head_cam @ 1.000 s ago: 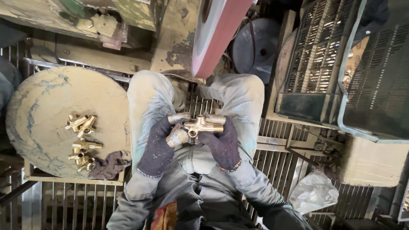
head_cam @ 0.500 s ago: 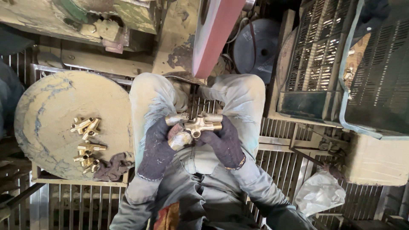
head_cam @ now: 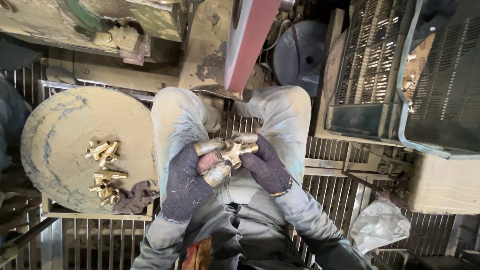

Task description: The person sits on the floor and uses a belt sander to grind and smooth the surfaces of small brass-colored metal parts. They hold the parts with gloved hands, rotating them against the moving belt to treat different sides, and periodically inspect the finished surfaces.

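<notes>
the left hand and right hand wear dark navy knit gloves flecked with pale specks. the fitting between them is yellow brass. the round desk is dusty tan with blue streaks; the loose fittings on it are brass. the belt is dull red. the trousers are pale grey.

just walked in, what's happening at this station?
A seated person in dark knit gloves holds a branched brass pipe fitting over their lap with both the left hand and the right hand. A reddish sanding belt runs just ahead of the knees. More brass fittings lie on the round dusty table at left.
</notes>
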